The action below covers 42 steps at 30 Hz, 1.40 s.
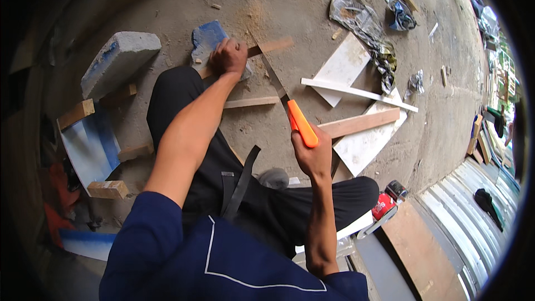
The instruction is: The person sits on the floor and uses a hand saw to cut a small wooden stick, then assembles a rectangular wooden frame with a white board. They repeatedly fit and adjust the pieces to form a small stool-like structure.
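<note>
My right hand (313, 155) is wrapped round the orange handle of a handsaw (302, 124). Its narrow blade points away from me and crosses a wooden strip (277, 44) close to the strip's right end. My left hand (228, 57), fingers curled in, presses the strip down on a worn blue block (208, 36). Pale sawdust (255, 14) lies on the ground just beyond the blade tip. Under my left hand, part of the strip and block is hidden.
Left of my knee stands a concrete block (120, 56). A thin wooden strip (251, 102) lies before me. At the right are white boards (343, 67), a white strip (356, 94), a wooden slat (362, 123), crumpled plastic (356, 14) and a red grinder (383, 206).
</note>
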Tool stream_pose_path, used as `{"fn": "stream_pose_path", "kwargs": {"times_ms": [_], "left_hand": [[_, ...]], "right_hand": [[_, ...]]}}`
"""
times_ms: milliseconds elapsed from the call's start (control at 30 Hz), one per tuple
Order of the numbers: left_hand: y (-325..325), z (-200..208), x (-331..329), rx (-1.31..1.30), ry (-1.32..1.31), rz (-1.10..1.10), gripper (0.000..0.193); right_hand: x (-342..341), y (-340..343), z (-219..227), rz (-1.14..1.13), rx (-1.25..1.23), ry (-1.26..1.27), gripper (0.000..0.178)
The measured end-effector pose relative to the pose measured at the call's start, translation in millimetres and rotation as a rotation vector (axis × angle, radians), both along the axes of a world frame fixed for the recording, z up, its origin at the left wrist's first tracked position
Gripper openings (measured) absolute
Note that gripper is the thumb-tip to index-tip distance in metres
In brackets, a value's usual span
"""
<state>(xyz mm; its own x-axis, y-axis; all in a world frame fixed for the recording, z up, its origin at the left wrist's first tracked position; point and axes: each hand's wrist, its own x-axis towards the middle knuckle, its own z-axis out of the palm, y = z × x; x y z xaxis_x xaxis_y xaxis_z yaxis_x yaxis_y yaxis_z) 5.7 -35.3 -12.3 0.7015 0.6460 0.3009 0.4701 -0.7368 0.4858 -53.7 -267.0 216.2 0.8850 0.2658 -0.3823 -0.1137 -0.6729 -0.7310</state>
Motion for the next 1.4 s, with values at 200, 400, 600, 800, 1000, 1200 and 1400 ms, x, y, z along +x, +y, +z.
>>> {"fn": "stream_pose_path", "kwargs": {"times_ms": [200, 400, 600, 800, 1000, 1200, 1400], "left_hand": [[2.7, 4.6, 1.5, 0.019, -0.022, 0.008, 0.022], [-1.4, 4.0, -1.1, -0.036, 0.023, 0.023, 0.021], [5.8, 4.3, 5.7, -0.022, -0.036, 0.026, 0.024], [3.8, 3.9, 8.1, -0.018, -0.035, 0.026, 0.024], [9.2, 2.3, 9.9, -0.021, -0.08, 0.042, 0.026], [7.2, 3.1, 11.6, -0.02, -0.069, 0.026, 0.027], [9.7, 5.4, 11.3, -0.005, -0.089, 0.046, 0.028]], "right_hand": [[-35.1, -4.4, 46.6, -0.03, 0.053, 0.007, 0.014], [-12.9, 15.4, -36.8, 0.04, 0.073, -0.152, 0.01], [-44.6, -4.9, 0.2, 0.021, 0.089, -0.09, 0.012], [-3.3, 17.2, -35.8, 0.062, 0.043, -0.149, 0.013], [-38.7, -11.2, -6.7, 0.026, 0.118, -0.061, 0.01], [-3.1, 10.7, -49.8, 0.029, 0.102, -0.107, 0.012], [-34.6, -19.0, -29.8, -0.008, 0.181, -0.08, 0.009]]}}
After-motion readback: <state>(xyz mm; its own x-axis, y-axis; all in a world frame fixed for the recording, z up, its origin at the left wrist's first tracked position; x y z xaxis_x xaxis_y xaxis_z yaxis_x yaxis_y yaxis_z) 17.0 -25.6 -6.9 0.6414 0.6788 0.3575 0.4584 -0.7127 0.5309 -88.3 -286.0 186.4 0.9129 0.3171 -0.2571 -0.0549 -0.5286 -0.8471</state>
